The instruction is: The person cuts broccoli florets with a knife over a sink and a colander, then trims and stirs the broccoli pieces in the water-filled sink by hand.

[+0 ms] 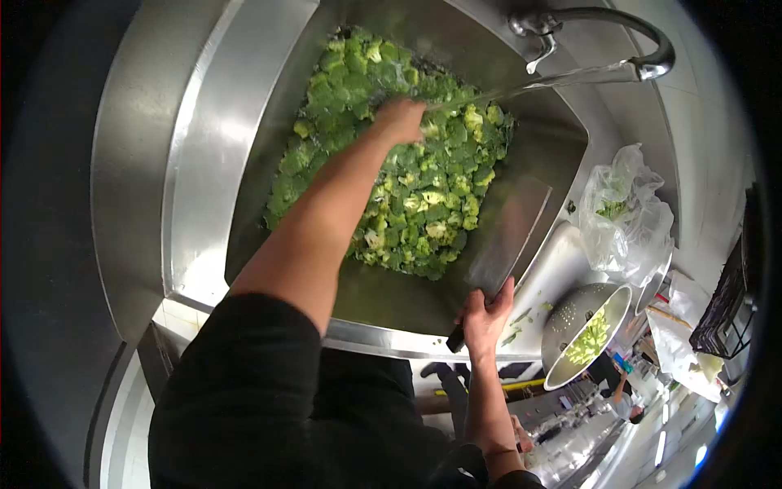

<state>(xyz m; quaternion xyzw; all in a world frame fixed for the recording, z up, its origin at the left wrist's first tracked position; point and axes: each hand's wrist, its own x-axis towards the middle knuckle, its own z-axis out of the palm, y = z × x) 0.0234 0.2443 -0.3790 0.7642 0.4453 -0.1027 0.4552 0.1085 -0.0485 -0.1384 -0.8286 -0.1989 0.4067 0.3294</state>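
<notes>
Broccoli florets (432,196) fill much of the deep metal sink (538,138), wet and massed together. My left hand (399,122) reaches in among them near the water stream; its fingers are partly hidden and blurred. At the sink's near right side, my right hand (486,322) is closed round the dark handle of a wide-bladed cleaver (511,236). The blade points up and away over the sink, to the right of the florets.
Water runs from a curved faucet (664,49) at the upper right. Beside the sink lie a clear plastic bag (627,212) and a tilted colander (562,322) holding pale green pieces (590,338). Green scraps dot the counter. Another person (623,403) is in the background.
</notes>
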